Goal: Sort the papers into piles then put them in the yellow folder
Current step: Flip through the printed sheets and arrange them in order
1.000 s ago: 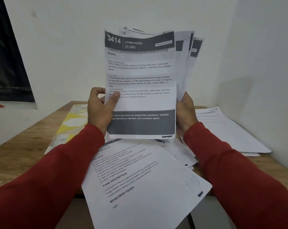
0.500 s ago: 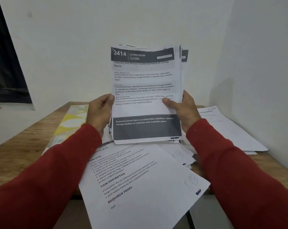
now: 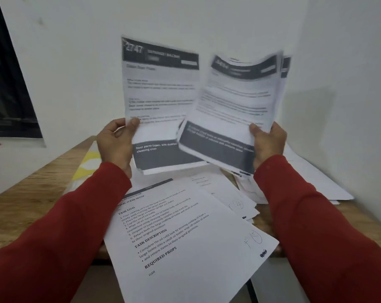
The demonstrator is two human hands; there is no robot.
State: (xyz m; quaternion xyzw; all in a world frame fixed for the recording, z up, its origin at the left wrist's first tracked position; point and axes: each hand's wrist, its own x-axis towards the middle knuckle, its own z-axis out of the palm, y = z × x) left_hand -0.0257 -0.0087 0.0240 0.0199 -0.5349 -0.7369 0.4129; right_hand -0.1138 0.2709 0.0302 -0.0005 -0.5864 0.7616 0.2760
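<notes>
Head view, one entry per item.

Stack (image 3: 161, 110): the left hand (image 3: 115, 147) is gripping it at the left edge, thumb in front and fingers curled behind. Half a second ago one squared bundle headed "3414" was sitting between both hands; now that bundle is splitting, and the sheet headed "2747" is showing on top of the left part. Long axis is running near upright, header toward 12 o'clock, printed face toward the wearer.

Sheet (image 3: 235, 110): the right hand (image 3: 266, 145) is pinching it at the lower right corner, thumb on the face. It is peeling away toward 3 o'clock, blurred by motion, overlapping the stack's right edge. Long axis is tilting slightly, header leaning toward 1 o'clock. More sheets are showing behind its right edge; how many, cannot tell.

Meaning, as a judgement: sorting is under way, one item is being separated for a pile, nothing is being filed yet.

Loose papers (image 3: 185, 232): lying flat on the table (image 3: 32, 193) at 6 o'clock, long axis running toward 1 o'clock, near corner overhanging the edge. Another white pile (image 3: 312, 180) is lying at 4 o'clock by the wall.

Folder (image 3: 88, 165): yellow, lying flat at 9 o'clock beyond the left wrist, mostly hidden.
</notes>
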